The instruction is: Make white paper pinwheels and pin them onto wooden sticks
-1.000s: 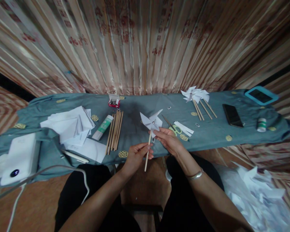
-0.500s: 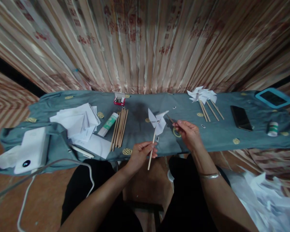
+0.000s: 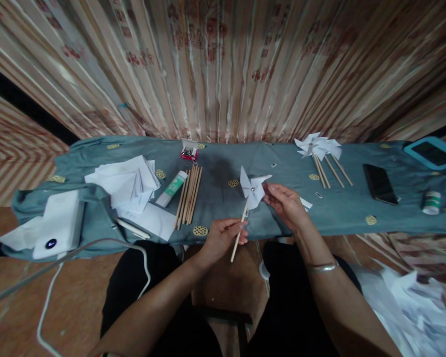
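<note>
My left hand point(image 3: 223, 237) is closed round the wooden stick of a white paper pinwheel point(image 3: 253, 187), holding it upright over the front edge of the blue-grey cloth-covered table point(image 3: 215, 173). My right hand point(image 3: 287, 204) is just right of the pinwheel, its fingertips pinched at the tip of one paper blade. A metal pin shows at the centre of the wheel. A strip of white paper point(image 3: 305, 203) peeks out behind my right hand.
On the table lie a bundle of wooden sticks point(image 3: 189, 193), a glue stick point(image 3: 172, 188), a red pin box point(image 3: 189, 149), a pile of white paper point(image 3: 124, 183), finished pinwheels point(image 3: 319, 148), a black phone point(image 3: 379, 183), a tablet point(image 3: 433, 153), a white device with a cable point(image 3: 57, 223). Paper scraps point(image 3: 419, 307) lie on the floor at right.
My right hand left the pinwheel's hub, reached to the right over the table, then came back to the wheel's right blade. The left hand kept its hold on the stick.
</note>
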A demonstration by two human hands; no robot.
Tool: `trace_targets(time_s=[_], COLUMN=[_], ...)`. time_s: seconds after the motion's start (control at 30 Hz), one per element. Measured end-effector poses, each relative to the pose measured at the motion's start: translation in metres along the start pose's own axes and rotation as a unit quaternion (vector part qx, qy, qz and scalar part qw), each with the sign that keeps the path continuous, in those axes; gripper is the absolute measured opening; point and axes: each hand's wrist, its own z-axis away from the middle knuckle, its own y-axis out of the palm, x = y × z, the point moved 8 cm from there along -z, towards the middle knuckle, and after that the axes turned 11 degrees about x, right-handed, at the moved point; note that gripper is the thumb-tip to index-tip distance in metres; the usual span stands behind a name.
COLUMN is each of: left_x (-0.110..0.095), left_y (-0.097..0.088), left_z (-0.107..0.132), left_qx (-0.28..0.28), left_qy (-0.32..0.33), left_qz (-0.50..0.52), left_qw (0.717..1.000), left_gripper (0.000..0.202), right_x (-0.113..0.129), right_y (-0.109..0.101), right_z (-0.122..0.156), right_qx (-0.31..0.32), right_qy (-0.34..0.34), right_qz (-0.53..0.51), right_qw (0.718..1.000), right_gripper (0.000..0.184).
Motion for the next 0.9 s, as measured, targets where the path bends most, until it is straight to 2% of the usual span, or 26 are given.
trace_targets(time_s=[0.67, 0.9], left_x=[0.001, -0.002], left_y=[-0.005, -0.005], left_z=[-0.002, -0.001], left_qx=[-0.015, -0.012], left_qy=[-0.002, 0.005], left_qz=[-0.013, -0.018], left_qw=[1.000, 1.000], left_gripper=[0.046, 0.045], right_x=[-0.010, -0.020], right_y=[0.020, 0.030], right_z=[0.004, 0.005], right_qx=[0.039, 0.064], right_qy=[0.058, 0.078], right_qz=[-0.048, -0.108], right_qw=[0.996, 0.989], right_gripper=[0.034, 0.028])
